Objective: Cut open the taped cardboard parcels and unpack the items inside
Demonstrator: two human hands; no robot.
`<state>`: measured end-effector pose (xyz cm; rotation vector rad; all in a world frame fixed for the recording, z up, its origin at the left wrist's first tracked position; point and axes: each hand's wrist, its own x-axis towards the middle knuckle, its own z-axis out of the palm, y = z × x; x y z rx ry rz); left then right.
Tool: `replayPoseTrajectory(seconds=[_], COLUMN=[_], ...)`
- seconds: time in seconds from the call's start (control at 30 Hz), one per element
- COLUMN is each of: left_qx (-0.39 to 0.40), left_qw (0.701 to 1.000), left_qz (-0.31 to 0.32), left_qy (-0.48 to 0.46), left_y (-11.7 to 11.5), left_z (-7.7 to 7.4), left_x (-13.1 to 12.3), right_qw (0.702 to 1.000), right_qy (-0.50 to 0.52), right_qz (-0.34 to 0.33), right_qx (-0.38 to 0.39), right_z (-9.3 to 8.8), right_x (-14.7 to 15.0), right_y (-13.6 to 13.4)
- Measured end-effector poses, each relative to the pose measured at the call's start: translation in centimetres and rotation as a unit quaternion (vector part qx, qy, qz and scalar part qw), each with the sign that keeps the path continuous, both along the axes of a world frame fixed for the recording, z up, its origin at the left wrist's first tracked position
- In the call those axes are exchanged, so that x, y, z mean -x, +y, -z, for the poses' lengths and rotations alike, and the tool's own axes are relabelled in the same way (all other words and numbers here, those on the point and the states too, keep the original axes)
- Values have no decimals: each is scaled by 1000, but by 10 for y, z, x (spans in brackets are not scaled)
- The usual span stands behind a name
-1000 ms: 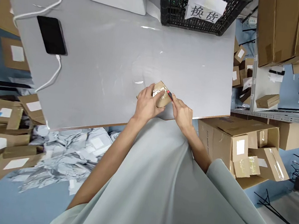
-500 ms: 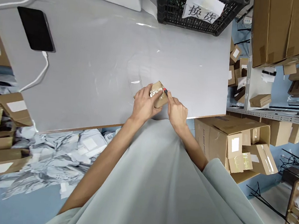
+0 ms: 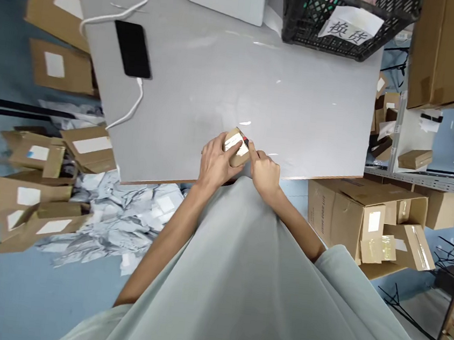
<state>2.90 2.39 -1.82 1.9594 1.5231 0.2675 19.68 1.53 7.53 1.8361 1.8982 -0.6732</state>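
Observation:
Near the front edge of the table, my left hand (image 3: 214, 162) is closed around a small brown cardboard box (image 3: 241, 158), its fingers on the far-left side and its thumb across the face. A white label shows on the face turned up to me. My right hand (image 3: 265, 173) grips a small red-and-black box cutter (image 3: 246, 140), with the index finger stretched along it. The tip of the cutter lies against the box's right upper edge. Most of the cutter is hidden under my fingers, and I cannot make out the blade.
On the grey table (image 3: 204, 81) lie a black phone (image 3: 133, 50) and its white cable (image 3: 133, 109). A black plastic crate (image 3: 325, 40) with a paper sign stands at the back. Grey mailing bags (image 3: 132, 219) heap below left; a large open carton (image 3: 334, 213) holds boxes at right.
The box has been turned, so a white label now faces up where shiny tape showed before. Both hands keep their hold. My view has swung to the left.

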Motion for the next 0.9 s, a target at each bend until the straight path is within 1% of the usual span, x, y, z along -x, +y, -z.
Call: replayPoseTrajectory(seconds=[0.07, 0.17, 0.37, 0.53, 0.63, 0.77, 0.9], left_qx=[1, 0, -1, -1, 3, 7, 7], left_qw=[1000, 1000, 998, 995, 993, 992, 992], left_qz=[-5, 1, 25, 66, 89, 99, 107], left_qy=[-6, -18, -51, -75, -80, -75, -64], left_y=[-5, -9, -11, -4, 4, 13, 13], left_z=[3, 8, 15, 16, 13, 10, 9], left_x=[12, 16, 15, 17, 18, 19, 18], right_qw=[1000, 999, 993, 988, 986, 987, 990], right_qy=[-15, -48, -101, -115, -110, -86, -54], right_qz=[-5, 4, 54, 106, 123, 133, 132], right_qx=[-5, -15, -8, 5, 14, 4, -24], right_z=[3, 5, -4, -10, -14, -18, -9], right_x=[17, 27, 23, 21, 21, 21, 24], right_y=[-7, -19, -53, -73, -78, -78, -63])
